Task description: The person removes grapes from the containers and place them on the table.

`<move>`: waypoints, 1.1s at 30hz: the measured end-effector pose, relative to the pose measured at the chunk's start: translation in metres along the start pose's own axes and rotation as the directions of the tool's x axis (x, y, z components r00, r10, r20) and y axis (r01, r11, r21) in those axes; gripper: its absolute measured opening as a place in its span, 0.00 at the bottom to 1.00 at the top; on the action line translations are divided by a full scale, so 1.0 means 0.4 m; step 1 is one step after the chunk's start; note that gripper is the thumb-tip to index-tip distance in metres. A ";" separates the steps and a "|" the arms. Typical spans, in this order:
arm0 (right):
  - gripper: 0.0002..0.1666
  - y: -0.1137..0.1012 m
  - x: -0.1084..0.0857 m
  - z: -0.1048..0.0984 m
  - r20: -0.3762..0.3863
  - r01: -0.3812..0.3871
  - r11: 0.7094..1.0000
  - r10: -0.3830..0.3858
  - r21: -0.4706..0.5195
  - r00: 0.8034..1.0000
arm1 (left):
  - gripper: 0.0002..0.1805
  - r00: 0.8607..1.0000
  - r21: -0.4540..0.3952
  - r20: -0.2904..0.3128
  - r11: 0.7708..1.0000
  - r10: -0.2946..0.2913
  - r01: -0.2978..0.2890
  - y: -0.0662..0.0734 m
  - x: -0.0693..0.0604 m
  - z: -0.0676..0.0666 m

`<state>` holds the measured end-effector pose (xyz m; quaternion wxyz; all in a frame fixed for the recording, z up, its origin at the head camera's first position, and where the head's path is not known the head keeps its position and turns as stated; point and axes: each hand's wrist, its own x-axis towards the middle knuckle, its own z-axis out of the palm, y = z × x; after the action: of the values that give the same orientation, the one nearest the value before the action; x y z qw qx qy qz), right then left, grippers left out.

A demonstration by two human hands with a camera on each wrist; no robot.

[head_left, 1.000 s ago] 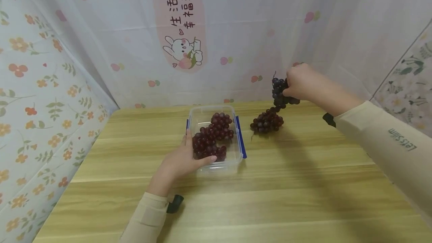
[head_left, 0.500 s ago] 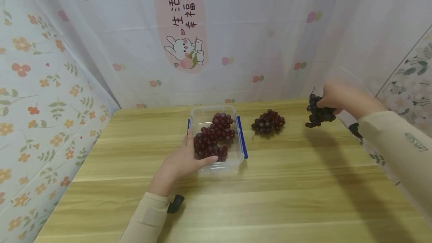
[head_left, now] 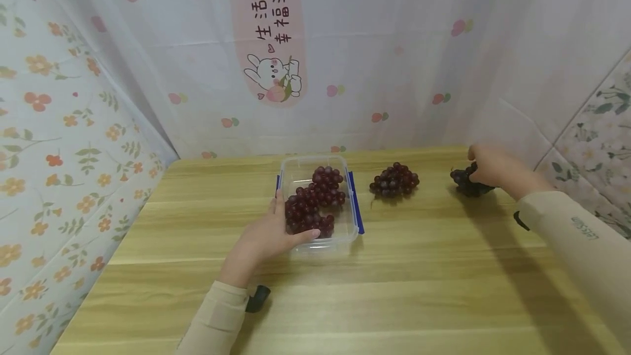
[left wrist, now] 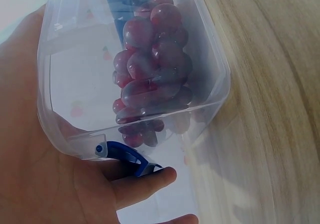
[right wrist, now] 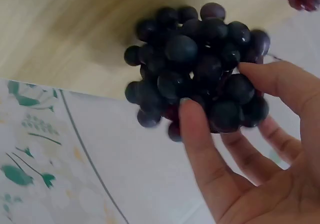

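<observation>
A bunch of dark grapes (right wrist: 200,69) is held by my right hand (head_left: 503,171), thumb and fingers pinching it from above. In the head view the dark bunch (head_left: 468,181) is low at the table's far right. My left hand (head_left: 266,234) holds the near left corner of a clear plastic container (head_left: 347,218), thumb along the near rim and fingers at its left side. Red grapes (head_left: 308,204) lie inside the container. In the left wrist view the fingers (left wrist: 150,186) are beside a blue latch (left wrist: 125,154). Another red bunch (head_left: 394,181) lies right of the container.
The wood-grain table (head_left: 394,289) meets a printed white curtain (head_left: 394,70) at its back edge. Floral cloth (head_left: 74,179) hangs on the left, and more floral cloth (head_left: 596,147) is on the right. A second blue latch (head_left: 356,201) sticks out from the container's right side.
My right hand has carried the dark grapes from above the red bunch to the right, then lowered them to the table's right end. My left hand has stayed at the container.
</observation>
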<state>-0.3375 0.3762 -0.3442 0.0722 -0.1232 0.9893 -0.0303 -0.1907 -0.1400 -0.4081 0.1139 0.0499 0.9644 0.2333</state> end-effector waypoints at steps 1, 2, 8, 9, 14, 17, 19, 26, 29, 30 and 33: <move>0.31 0.003 0.003 0.008 0.007 -0.002 1.000 0.002 -0.006 1.000 | 0.80 1.000 0.002 0.002 1.000 -0.003 0.003 0.001 0.001 0.000; 0.32 0.005 0.006 0.016 0.013 -0.001 1.000 0.001 -0.010 1.000 | 0.80 1.000 0.002 0.005 1.000 -0.007 0.007 0.002 0.001 -0.001; 0.30 -0.001 0.012 0.044 0.004 0.001 0.999 -0.001 -0.041 1.000 | 0.79 1.000 -0.030 0.012 0.999 -0.026 0.026 0.002 0.002 -0.003; 0.31 -0.004 0.012 0.048 0.004 0.000 0.999 0.000 -0.036 1.000 | 0.79 1.000 -0.032 0.012 0.999 -0.028 0.028 0.002 0.002 -0.004; 0.32 -0.021 0.003 0.070 0.010 -0.014 0.999 0.015 -0.029 1.000 | 0.80 1.000 -0.019 0.020 1.000 -0.022 0.022 -0.001 0.005 -0.002; 0.31 -0.028 0.003 0.083 -0.005 0.003 0.998 -0.003 -0.058 1.000 | 0.80 1.000 -0.019 0.022 1.000 -0.017 0.017 -0.002 0.005 0.000; 0.32 -0.034 0.006 0.090 -0.013 0.024 0.996 -0.025 -0.086 1.000 | 0.80 1.000 -0.017 0.021 1.000 -0.015 0.015 -0.003 0.006 0.003; 0.30 -0.045 0.025 0.117 -0.007 0.088 0.987 -0.090 -0.135 0.996 | 0.80 1.000 -0.013 0.001 1.000 0.010 -0.010 -0.005 0.007 0.010; 0.30 -0.049 0.027 0.127 -0.002 0.079 0.984 -0.081 -0.158 0.997 | 0.80 1.000 -0.019 -0.003 1.000 0.013 -0.013 -0.006 0.006 0.013; 0.31 -0.048 0.028 0.129 -0.006 0.074 0.985 -0.076 -0.155 0.997 | 0.80 1.000 -0.021 -0.004 1.000 0.014 -0.014 -0.007 0.005 0.013; 0.32 -0.044 0.036 0.129 -0.014 0.046 0.990 -0.049 -0.132 0.999 | 0.80 1.000 -0.038 -0.008 0.999 0.013 -0.013 -0.006 0.003 0.008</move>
<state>-0.3391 0.3534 -0.3957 0.0546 -0.1509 0.9865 0.0322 -0.1913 -0.1403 -0.4123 0.1097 0.0531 0.9599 0.2524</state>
